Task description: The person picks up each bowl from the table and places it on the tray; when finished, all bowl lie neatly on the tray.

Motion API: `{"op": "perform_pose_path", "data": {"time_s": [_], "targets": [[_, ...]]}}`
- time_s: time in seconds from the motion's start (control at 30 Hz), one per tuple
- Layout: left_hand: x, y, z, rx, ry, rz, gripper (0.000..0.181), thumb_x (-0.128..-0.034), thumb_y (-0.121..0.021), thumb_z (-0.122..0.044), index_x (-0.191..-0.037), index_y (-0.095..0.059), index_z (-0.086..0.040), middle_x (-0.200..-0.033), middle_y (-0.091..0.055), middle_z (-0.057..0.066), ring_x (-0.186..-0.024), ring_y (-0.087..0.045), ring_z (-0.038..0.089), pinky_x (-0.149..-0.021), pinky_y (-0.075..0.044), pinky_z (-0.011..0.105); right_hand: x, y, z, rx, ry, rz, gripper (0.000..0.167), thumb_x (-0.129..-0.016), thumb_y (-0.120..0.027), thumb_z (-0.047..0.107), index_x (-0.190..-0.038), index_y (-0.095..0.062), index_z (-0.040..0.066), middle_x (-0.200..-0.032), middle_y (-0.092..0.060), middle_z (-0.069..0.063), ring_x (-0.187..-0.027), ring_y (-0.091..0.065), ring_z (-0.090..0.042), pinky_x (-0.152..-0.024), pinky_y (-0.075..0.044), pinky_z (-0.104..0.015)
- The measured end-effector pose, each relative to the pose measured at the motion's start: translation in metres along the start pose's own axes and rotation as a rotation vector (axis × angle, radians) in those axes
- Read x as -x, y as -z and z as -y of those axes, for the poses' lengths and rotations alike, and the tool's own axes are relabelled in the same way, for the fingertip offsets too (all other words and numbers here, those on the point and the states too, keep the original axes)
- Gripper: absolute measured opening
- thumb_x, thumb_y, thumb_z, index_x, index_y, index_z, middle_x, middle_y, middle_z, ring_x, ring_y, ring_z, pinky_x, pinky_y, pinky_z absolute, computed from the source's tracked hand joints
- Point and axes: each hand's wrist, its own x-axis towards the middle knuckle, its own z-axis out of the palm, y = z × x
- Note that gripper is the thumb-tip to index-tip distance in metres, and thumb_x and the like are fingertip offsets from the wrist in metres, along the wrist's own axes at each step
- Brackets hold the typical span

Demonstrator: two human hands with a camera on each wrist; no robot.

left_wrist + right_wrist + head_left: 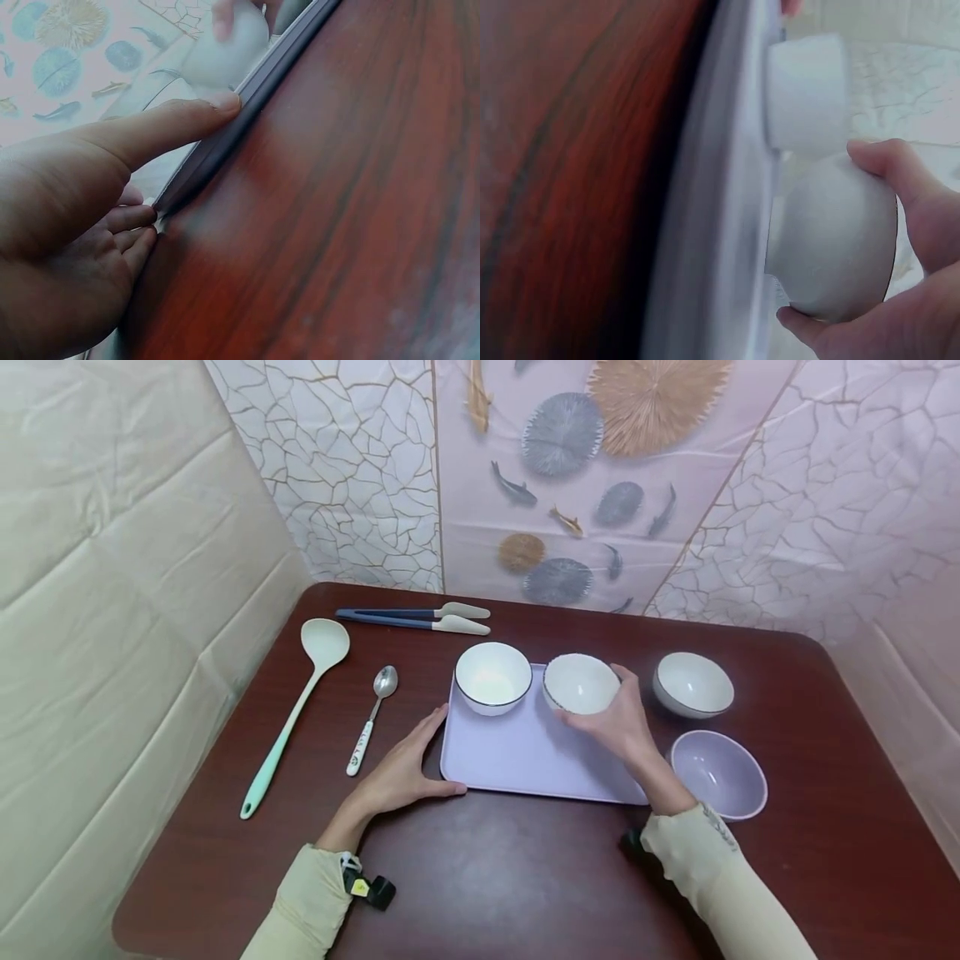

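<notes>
My right hand [618,718] grips a white bowl [581,683] by its side, thumb toward the front and fingers around the far right. The bowl is upright at the lavender tray [517,756]; in the right wrist view its foot [775,251] is close against the tray, though contact is hard to tell. Another white bowl with a dark rim [493,677] stands on the tray's left part. At the tray's front left corner, my left hand [401,768] rests with its thumb along the front edge and its extended fingers against the left side.
To the right stand a white bowl [692,685] and a lavender bowl [720,777]. A spoon [372,718] and a mint-handled ladle [292,718] lie on the left. Blue-handled tongs [412,618] lie at the table's back, near the patterned wall [360,477].
</notes>
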Motion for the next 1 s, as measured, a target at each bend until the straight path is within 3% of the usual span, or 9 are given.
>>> {"op": "perform_pose_path", "data": {"time_s": [0.2,0.37,0.47,0.57,0.63,0.67,0.77,0.87,1.0], "targets": [[-0.003,-0.002,-0.004,-0.016,-0.002,0.019,0.119,-0.0707,-0.084,-0.053,-0.159,-0.011,-0.021,-0.162,-0.015,0.003,-0.145,-0.015,0.015,-0.111,-0.026,0.047,-0.010,-0.005,-0.009,0.043,0.008,-0.035,0.114,-0.061,-0.094,0.033,-0.145,-0.027,-0.006,-0.139,-0.040,-0.028,-0.125,-0.045,-0.037,-0.103,-0.037,-0.046],[-0.003,-0.001,-0.003,-0.014,0.007,0.018,0.119,-0.0709,-0.084,-0.054,-0.159,-0.011,-0.022,-0.162,-0.015,0.003,-0.145,-0.015,0.015,-0.112,-0.026,0.047,0.001,0.007,-0.003,0.090,0.124,-0.013,0.130,-0.060,-0.095,0.034,-0.151,-0.011,-0.006,-0.147,-0.025,-0.032,-0.135,-0.030,-0.041,-0.109,-0.028,-0.051],[0.000,0.000,-0.002,-0.002,0.011,0.011,0.119,-0.0705,-0.084,-0.054,-0.159,-0.011,-0.022,-0.162,-0.015,0.003,-0.145,-0.016,0.015,-0.112,-0.026,0.048,0.023,0.033,0.004,0.094,0.247,0.034,0.116,-0.067,-0.092,0.033,-0.152,-0.021,-0.001,-0.149,-0.031,-0.023,-0.136,-0.032,-0.036,-0.109,-0.029,-0.049],[0.002,0.001,-0.002,0.006,0.008,0.001,0.119,-0.0698,-0.085,-0.054,-0.159,-0.012,-0.022,-0.162,-0.016,0.003,-0.145,-0.017,0.017,-0.111,-0.026,0.049,0.050,0.076,0.001,0.114,0.391,0.123,0.080,-0.075,-0.087,0.028,-0.142,-0.048,0.009,-0.137,-0.054,-0.005,-0.127,-0.047,-0.023,-0.105,-0.035,-0.032],[0.002,0.002,-0.002,0.008,0.009,-0.002,0.119,-0.0695,-0.085,-0.054,-0.159,-0.013,-0.022,-0.162,-0.016,0.003,-0.145,-0.017,0.017,-0.111,-0.026,0.049,0.068,0.104,-0.009,0.118,0.410,0.157,0.064,-0.078,-0.086,0.023,-0.135,-0.058,0.019,-0.126,-0.062,0.004,-0.113,-0.055,-0.013,-0.093,-0.040,-0.020],[0.003,0.003,-0.002,0.007,0.009,0.000,0.119,-0.0697,-0.084,-0.054,-0.159,-0.013,-0.022,-0.162,-0.016,0.002,-0.145,-0.017,0.017,-0.111,-0.026,0.049,0.075,0.116,-0.016,0.127,0.402,0.159,0.064,-0.077,-0.086,0.021,-0.135,-0.058,0.023,-0.125,-0.062,0.008,-0.111,-0.055,-0.009,-0.090,-0.039,-0.016],[0.003,0.003,-0.002,0.006,0.010,0.003,0.119,-0.0697,-0.083,-0.056,-0.159,-0.014,-0.021,-0.162,-0.016,0.001,-0.145,-0.018,0.017,-0.111,-0.026,0.049,0.090,0.143,-0.044,0.165,0.340,0.106,0.087,-0.070,-0.091,0.019,-0.145,-0.047,0.025,-0.134,-0.055,0.001,-0.113,-0.048,-0.009,-0.086,-0.033,-0.009],[0.002,0.003,-0.001,0.005,0.008,0.002,0.119,-0.0695,-0.083,-0.057,-0.159,-0.014,-0.021,-0.161,-0.016,0.001,-0.145,-0.019,0.018,-0.111,-0.026,0.050,0.092,0.156,-0.073,0.182,0.291,0.086,0.114,-0.062,-0.095,0.020,-0.154,-0.028,0.019,-0.143,-0.042,-0.015,-0.125,-0.039,-0.020,-0.090,-0.024,-0.004],[0.000,0.001,-0.002,0.002,0.005,0.003,0.119,-0.0695,-0.084,-0.055,-0.159,-0.014,-0.021,-0.161,-0.017,0.001,-0.145,-0.019,0.018,-0.111,-0.027,0.050,0.092,0.160,-0.099,0.173,0.276,0.128,0.125,-0.059,-0.097,0.021,-0.156,-0.019,0.015,-0.143,-0.039,-0.024,-0.126,-0.039,-0.018,-0.091,-0.021,-0.002]]}}
